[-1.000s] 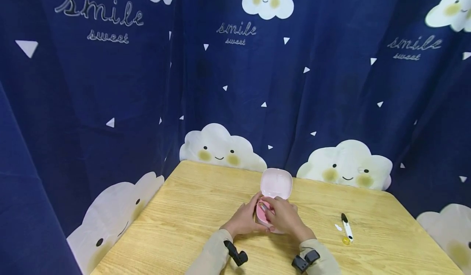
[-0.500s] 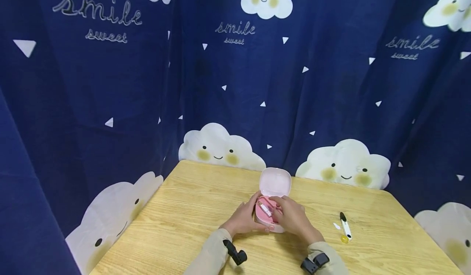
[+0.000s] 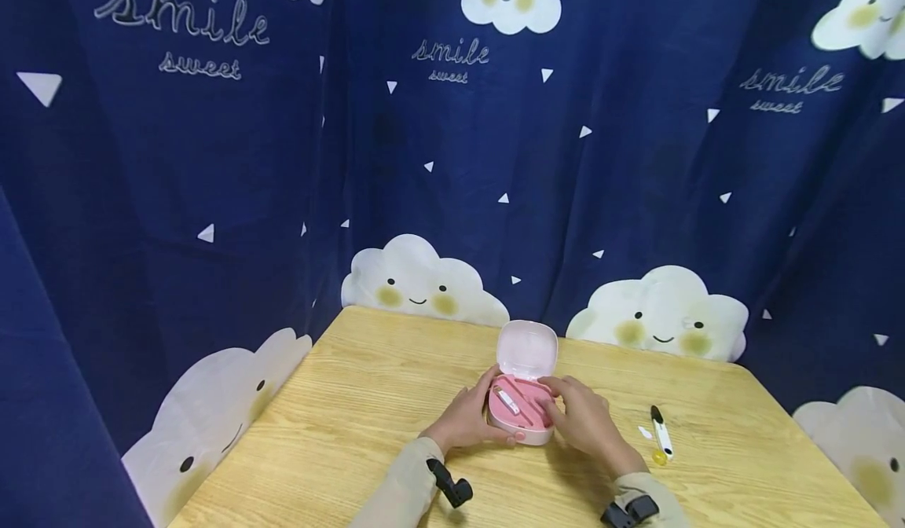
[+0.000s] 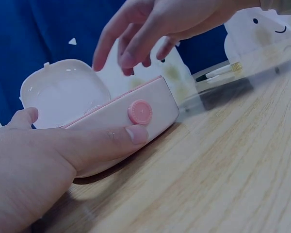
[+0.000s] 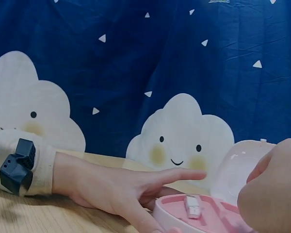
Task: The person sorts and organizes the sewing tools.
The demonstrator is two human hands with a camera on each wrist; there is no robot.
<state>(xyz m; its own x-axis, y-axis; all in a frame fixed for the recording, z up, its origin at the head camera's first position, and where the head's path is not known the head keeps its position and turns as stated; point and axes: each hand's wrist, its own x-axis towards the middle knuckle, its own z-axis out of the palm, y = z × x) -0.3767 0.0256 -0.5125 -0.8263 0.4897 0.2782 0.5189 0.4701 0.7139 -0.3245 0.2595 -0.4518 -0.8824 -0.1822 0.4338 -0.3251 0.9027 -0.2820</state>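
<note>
A white-and-pink case (image 3: 536,437) stands on the table with its lid (image 3: 526,349) up. My left hand (image 3: 467,418) grips its left side, thumb along the front near a round pink button (image 4: 140,112). Inside, a small nail clipper (image 3: 506,401), silvery white, lies in the left part of the pink insert. My right hand (image 3: 583,418) is over the case's right side with fingers loosely bent. In the left wrist view those fingers hang above the rim and nothing shows between them. The right wrist view shows the clipper (image 5: 193,207) beside a raised pink divider.
To the right on the wooden table (image 3: 382,371) lie a white tool with a black tip (image 3: 661,431), a small white piece (image 3: 645,432) and a round yellow thing (image 3: 660,457). A dark blue curtain (image 3: 438,159) hangs behind the table.
My right hand has drawn off to the right from over the clipper, which now lies uncovered in the insert. The left hand has kept its grip on the case.
</note>
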